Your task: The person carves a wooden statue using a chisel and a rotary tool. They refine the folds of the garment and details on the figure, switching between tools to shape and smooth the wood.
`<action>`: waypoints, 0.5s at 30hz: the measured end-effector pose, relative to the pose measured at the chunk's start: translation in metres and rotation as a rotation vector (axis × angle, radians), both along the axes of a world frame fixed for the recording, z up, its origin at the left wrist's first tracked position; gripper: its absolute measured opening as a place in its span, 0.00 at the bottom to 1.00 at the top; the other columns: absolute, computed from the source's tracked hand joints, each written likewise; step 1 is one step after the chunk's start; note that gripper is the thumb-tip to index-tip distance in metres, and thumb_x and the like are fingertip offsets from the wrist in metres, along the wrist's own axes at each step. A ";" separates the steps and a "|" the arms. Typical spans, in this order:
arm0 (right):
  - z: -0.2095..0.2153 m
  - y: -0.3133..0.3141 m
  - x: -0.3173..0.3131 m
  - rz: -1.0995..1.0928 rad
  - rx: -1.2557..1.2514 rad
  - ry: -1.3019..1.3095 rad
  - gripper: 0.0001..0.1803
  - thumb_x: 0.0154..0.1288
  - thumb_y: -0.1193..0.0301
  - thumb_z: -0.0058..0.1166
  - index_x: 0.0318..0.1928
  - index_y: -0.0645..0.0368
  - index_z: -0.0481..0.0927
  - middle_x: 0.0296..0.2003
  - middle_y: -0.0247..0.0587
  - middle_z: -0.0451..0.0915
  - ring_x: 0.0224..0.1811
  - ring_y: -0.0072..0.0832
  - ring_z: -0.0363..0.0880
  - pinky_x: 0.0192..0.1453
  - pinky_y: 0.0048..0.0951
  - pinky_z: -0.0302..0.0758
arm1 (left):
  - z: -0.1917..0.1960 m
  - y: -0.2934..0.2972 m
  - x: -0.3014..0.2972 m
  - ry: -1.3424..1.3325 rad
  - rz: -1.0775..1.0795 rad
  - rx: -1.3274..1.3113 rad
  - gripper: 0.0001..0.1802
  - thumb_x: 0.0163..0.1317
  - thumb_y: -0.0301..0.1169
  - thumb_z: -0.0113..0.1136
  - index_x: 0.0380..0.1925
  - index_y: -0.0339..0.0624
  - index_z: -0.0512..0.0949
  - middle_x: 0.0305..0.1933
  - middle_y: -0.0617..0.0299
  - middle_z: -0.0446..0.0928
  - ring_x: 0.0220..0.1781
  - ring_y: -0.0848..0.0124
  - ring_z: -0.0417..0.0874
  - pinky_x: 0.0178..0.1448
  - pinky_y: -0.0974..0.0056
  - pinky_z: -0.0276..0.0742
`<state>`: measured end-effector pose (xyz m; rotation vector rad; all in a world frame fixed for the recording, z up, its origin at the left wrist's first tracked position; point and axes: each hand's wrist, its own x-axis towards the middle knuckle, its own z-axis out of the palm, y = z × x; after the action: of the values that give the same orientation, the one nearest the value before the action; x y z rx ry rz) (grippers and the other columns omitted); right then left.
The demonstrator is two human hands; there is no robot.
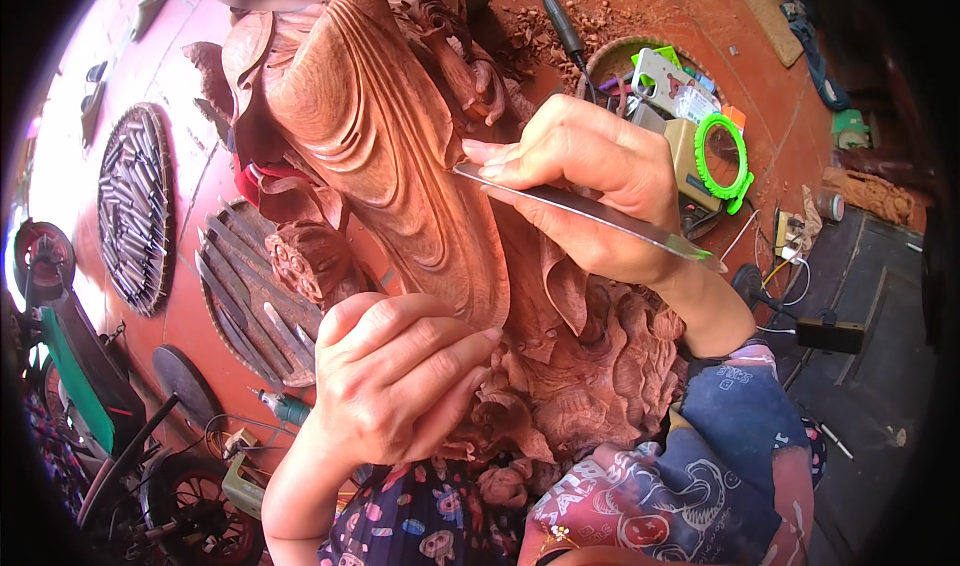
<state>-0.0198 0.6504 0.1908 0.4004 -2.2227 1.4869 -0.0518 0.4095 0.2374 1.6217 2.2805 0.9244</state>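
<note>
A reddish-brown wooden carving (365, 131) with flowing robe folds leans across the middle, its rough, leafy base close to my lap. My right hand (610, 171) pinches a long, narrow, flat metal blade (605, 214). The blade's tip meets the edge of a robe fold, with my thumb and index finger close behind it. Lower left of that, my left hand (400, 376) is closed, knuckles up, against the bottom part of the robe. What its curled fingers grip is hidden. A small carved face (310, 256) sticks out just beyond the left hand.
On the left are a round tray of chisels (137, 211), a woven tray (225, 311) with long tools, and a wheeled vehicle (90, 386). At right stand a green-rimmed ring (748, 178), a basket of small items, and a phone (830, 336). A pen-shaped tool (560, 21) lies among wood chips.
</note>
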 end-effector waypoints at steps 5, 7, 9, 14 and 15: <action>0.001 0.001 0.002 0.071 -0.007 -0.029 0.06 0.59 0.87 0.66 0.36 0.68 0.85 0.31 0.44 0.82 0.34 0.29 0.82 0.58 0.44 0.87 | -0.001 0.000 0.000 -0.010 -0.001 0.015 0.15 0.54 0.31 0.67 0.44 0.44 0.87 0.39 0.67 0.84 0.46 0.69 0.83 0.52 0.62 0.70; 0.005 0.006 0.004 0.099 -0.018 -0.093 0.05 0.60 0.87 0.66 0.36 0.68 0.85 0.31 0.44 0.82 0.36 0.30 0.83 0.58 0.45 0.87 | -0.001 -0.001 0.000 -0.009 -0.003 0.013 0.15 0.54 0.31 0.67 0.43 0.45 0.87 0.39 0.67 0.84 0.46 0.69 0.84 0.51 0.62 0.70; 0.005 0.005 0.000 0.059 -0.007 -0.068 0.06 0.59 0.87 0.66 0.36 0.68 0.86 0.32 0.45 0.83 0.37 0.30 0.84 0.59 0.46 0.87 | 0.000 -0.001 -0.001 -0.004 -0.005 0.011 0.15 0.54 0.31 0.68 0.43 0.45 0.87 0.39 0.67 0.84 0.46 0.69 0.84 0.51 0.62 0.70; 0.000 0.003 0.004 0.075 -0.012 -0.058 0.07 0.58 0.87 0.67 0.37 0.67 0.86 0.33 0.46 0.84 0.37 0.31 0.84 0.59 0.46 0.87 | -0.002 -0.001 -0.001 -0.008 -0.003 0.020 0.15 0.54 0.31 0.68 0.43 0.45 0.87 0.38 0.67 0.84 0.46 0.69 0.84 0.51 0.62 0.70; 0.001 0.004 0.004 0.100 -0.027 -0.070 0.07 0.58 0.87 0.67 0.38 0.67 0.86 0.33 0.47 0.84 0.37 0.31 0.85 0.59 0.45 0.87 | -0.002 -0.001 -0.001 -0.006 0.000 0.021 0.15 0.54 0.31 0.68 0.43 0.45 0.87 0.38 0.67 0.84 0.46 0.69 0.84 0.51 0.62 0.70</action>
<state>-0.0158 0.6543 0.1919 0.4644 -2.2635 1.6038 -0.0524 0.4086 0.2357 1.6247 2.2742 0.9548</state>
